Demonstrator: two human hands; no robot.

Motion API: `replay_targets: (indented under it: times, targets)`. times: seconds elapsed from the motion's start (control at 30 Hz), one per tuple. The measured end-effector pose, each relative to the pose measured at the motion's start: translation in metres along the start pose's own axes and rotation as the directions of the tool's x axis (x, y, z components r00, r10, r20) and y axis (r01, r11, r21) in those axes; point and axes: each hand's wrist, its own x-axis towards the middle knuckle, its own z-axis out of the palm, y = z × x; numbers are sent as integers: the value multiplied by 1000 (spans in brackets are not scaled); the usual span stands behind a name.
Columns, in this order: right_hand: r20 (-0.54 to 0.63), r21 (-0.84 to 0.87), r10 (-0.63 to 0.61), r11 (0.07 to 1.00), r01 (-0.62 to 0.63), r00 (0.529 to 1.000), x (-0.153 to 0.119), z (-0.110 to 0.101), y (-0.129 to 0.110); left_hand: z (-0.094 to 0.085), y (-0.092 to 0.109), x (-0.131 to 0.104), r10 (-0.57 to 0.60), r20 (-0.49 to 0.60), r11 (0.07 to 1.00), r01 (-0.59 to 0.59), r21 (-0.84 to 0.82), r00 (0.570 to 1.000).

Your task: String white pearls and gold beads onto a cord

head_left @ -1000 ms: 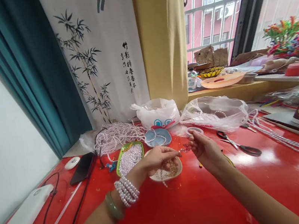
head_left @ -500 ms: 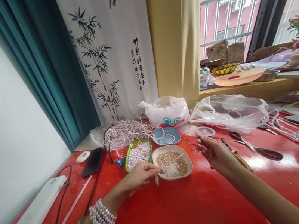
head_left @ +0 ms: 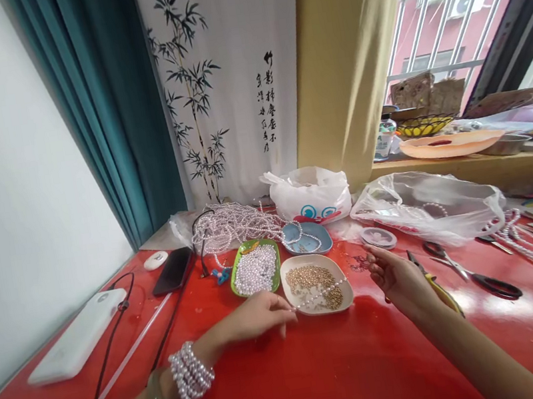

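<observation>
My left hand (head_left: 264, 314) is closed at the near rim of a cream dish (head_left: 289, 294), pinching one end of a short strand of pearly beads (head_left: 319, 295). The strand slants up to the right above the dish, which holds small gold beads (head_left: 309, 277). To the right, my right hand (head_left: 400, 278) is raised with thumb and fingertips pinched together. The strand points toward those fingertips, but whatever they hold is too thin to make out. A green dish (head_left: 280, 283) of pearly white beads stands beside the cream one, just beyond my left hand.
Behind lie a blue dish (head_left: 324, 237), piled bead strings (head_left: 239, 220) and plastic bags (head_left: 309, 189). Right of my right hand are yellow-handled pliers (head_left: 445, 298) and black-handled scissors (head_left: 495, 284). A spool (head_left: 378, 238) lies beyond it. A phone (head_left: 173, 271) and white power bank (head_left: 73, 338) lie left.
The view has shifted left, so everything appears farther right. The bead strand now stretches straight over the cream dish; before, it was bunched near my left fingertips. Both hands remain pinched.
</observation>
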Motion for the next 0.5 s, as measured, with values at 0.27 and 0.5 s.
replay_targets:
  times: [0.27, 0.5]
  targets:
    - [91, -102, -46, 993, 55, 995, -8, 0, 1, -5, -6, 0, 16, -25, 994, -14, 109, 1000]
    - [228, -332, -83, 930, 158, 970, -17, 5, 1, -14, -7, -6, -68, 33, 985, 61, 162, 997]
